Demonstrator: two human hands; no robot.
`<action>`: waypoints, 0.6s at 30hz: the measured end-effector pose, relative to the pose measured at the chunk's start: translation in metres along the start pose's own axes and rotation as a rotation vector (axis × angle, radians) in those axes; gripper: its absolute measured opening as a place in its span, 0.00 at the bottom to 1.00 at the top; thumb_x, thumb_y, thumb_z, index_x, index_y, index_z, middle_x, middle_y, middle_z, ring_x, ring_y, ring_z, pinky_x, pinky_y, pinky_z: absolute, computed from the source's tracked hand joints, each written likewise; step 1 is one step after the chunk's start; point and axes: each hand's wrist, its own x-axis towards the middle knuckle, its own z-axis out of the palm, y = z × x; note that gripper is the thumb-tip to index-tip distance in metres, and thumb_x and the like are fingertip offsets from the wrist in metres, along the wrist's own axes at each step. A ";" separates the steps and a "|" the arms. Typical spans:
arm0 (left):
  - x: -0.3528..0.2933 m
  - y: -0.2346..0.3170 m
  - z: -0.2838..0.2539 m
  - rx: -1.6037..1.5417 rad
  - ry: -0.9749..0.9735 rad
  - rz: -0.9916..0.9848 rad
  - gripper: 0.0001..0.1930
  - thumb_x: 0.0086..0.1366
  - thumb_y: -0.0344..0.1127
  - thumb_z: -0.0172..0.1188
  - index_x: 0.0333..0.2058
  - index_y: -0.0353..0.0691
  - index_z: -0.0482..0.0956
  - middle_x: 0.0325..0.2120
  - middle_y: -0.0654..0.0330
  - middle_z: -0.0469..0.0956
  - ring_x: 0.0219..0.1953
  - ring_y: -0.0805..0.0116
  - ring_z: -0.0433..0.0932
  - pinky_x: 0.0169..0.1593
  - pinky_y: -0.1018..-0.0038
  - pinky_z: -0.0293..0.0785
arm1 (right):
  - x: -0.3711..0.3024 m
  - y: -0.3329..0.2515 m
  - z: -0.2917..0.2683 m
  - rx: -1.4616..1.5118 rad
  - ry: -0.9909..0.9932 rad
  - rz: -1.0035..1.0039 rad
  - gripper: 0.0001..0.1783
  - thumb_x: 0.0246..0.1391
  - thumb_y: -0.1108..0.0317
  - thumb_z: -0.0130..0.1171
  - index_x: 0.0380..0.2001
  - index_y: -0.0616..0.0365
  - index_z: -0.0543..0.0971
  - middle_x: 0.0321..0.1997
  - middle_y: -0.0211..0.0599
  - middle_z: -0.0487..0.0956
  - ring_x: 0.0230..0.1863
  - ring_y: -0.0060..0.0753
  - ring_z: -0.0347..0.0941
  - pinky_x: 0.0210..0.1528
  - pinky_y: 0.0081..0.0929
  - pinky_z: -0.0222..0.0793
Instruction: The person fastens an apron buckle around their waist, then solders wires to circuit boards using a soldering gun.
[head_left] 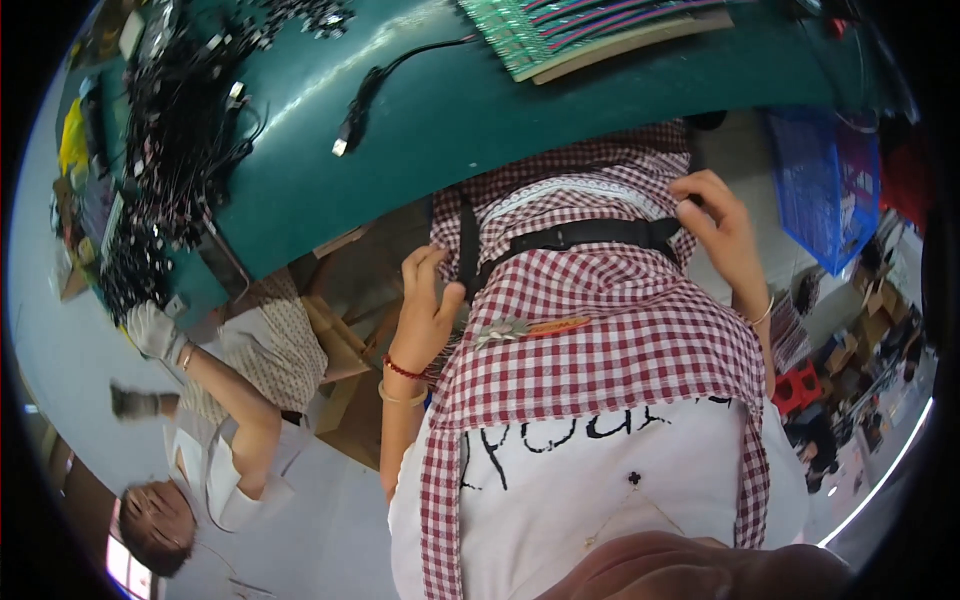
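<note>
We hold our left hand (425, 315) beside the waist, its fingers loosely bent and the thumb standing apart, with nothing visible in the gap. Our right hand (725, 235) has its fingers curled and parted from the thumb, gripping nothing that we can see; its tips are close to the end of the black belt (570, 236), and we cannot tell whether they touch it. The belt, with its buckle, runs between the two sets of fingers, across the red-and-white checked apron (600, 365). Just beside our left fingertips hangs a dark strap (468, 240). Beyond the fingers of both hands we see the green table (300, 190), bearing a black cable (370, 95) and green circuit boards (515, 45). To the right of our right fingers is a blue basket (835, 215); well left of our left fingers, a co-worker's gloved hand (152, 332) is near a heap of cables (175, 120).
</note>
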 end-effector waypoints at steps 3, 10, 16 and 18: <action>0.003 0.004 -0.015 -0.047 -0.098 -0.039 0.19 0.67 0.42 0.55 0.50 0.35 0.71 0.54 0.49 0.60 0.52 0.52 0.68 0.54 0.65 0.66 | -0.009 0.016 -0.024 -0.007 0.156 0.088 0.11 0.54 0.74 0.56 0.42 0.63 0.77 0.38 0.34 0.73 0.38 0.26 0.70 0.41 0.20 0.65; 0.066 0.079 -0.022 -0.100 -0.162 0.078 0.05 0.62 0.25 0.55 0.37 0.34 0.75 0.32 0.55 0.75 0.33 0.61 0.75 0.36 0.72 0.71 | -0.005 0.020 -0.036 -0.736 0.495 -0.027 0.20 0.54 0.69 0.58 0.51 0.56 0.73 0.58 0.41 0.67 0.58 0.47 0.65 0.56 0.34 0.64; 0.135 0.129 0.016 -0.037 -0.458 0.411 0.09 0.58 0.27 0.60 0.38 0.35 0.75 0.33 0.53 0.75 0.37 0.55 0.75 0.41 0.68 0.71 | -0.019 0.014 -0.034 -1.149 0.386 0.020 0.21 0.52 0.66 0.60 0.51 0.55 0.74 0.63 0.44 0.64 0.65 0.55 0.56 0.65 0.43 0.57; 0.142 0.135 0.018 0.038 -0.632 0.452 0.14 0.57 0.33 0.62 0.41 0.36 0.75 0.34 0.51 0.74 0.38 0.52 0.74 0.46 0.63 0.71 | -0.018 0.008 -0.027 -0.521 0.112 -0.248 0.19 0.52 0.65 0.60 0.49 0.55 0.76 0.60 0.45 0.68 0.65 0.51 0.59 0.65 0.40 0.57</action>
